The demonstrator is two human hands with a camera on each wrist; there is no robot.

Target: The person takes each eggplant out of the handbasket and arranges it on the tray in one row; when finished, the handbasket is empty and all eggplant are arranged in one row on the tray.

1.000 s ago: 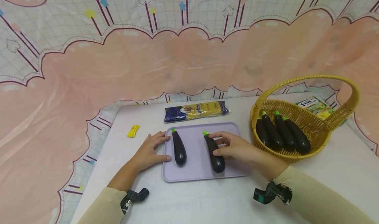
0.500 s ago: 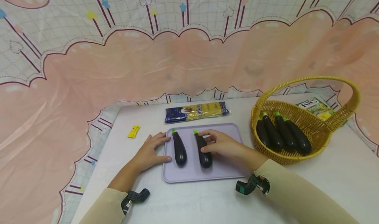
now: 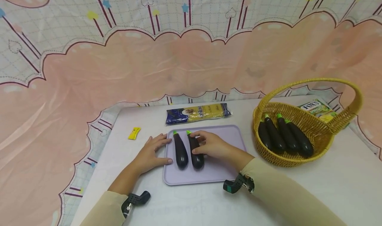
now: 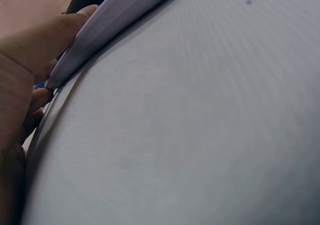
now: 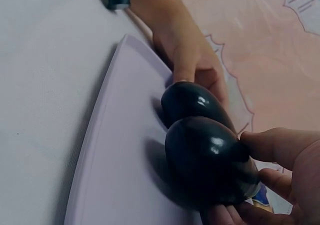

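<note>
On the lilac tray (image 3: 221,173) lie two dark eggplants with bright green stem ends. My right hand (image 3: 213,147) grips the right-hand eggplant (image 3: 197,161), thumb on the near side and fingers over its upper part. Just to its left is the other eggplant (image 3: 180,153), roughly parallel. In the right wrist view the round end of the gripped eggplant (image 5: 200,157) overlaps the second one. My left hand (image 3: 150,155) rests at the tray's left edge, fingers spread; in the left wrist view the thumb (image 4: 55,37) lies against the rim.
A wicker basket (image 3: 323,144) with several eggplants (image 3: 287,133) stands right of the tray. A FOX'S packet (image 3: 316,106) lies behind it. Beyond the tray is a blue-and-yellow food packet (image 3: 198,113). A small yellow wrapped piece (image 3: 134,133) lies at left on the white table (image 3: 179,206).
My right hand has moved left across the tray with its eggplant, bringing it close beside the other one. The left hand has stayed at the tray's edge.
</note>
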